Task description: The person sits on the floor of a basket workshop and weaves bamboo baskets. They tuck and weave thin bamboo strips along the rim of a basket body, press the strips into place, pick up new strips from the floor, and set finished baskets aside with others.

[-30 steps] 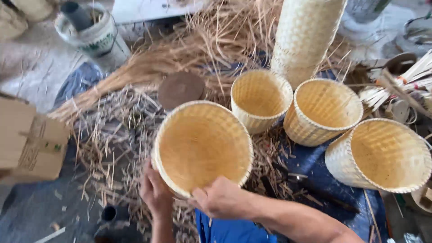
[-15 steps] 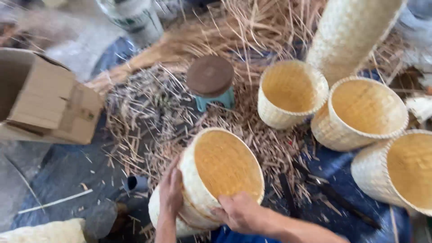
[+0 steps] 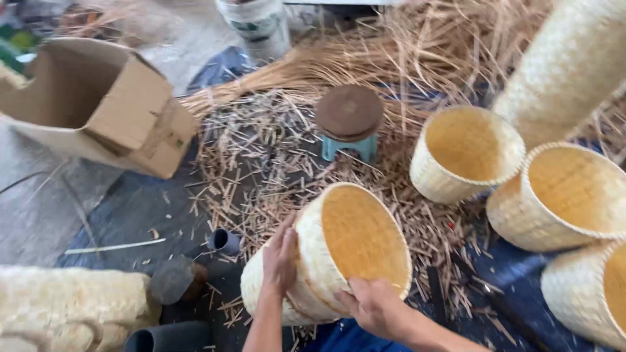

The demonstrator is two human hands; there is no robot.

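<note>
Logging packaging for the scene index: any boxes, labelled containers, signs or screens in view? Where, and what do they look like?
Cardboard box: upper left on the floor, brown, open, lying on its side with flaps out.
Bucket: top centre behind the straw, white plastic with a greenish label band; print too blurred to make out.
No signs or screens visible.

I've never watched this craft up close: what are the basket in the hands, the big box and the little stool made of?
The woven basket looks like thin pale split bamboo or straw strips, matte: a criss-cross weave shows. The open box is plain brown cardboard, creased at the flaps. The small stool seems to have a dull brown round seat, perhaps wood, on teal legs that look plastic.
</note>
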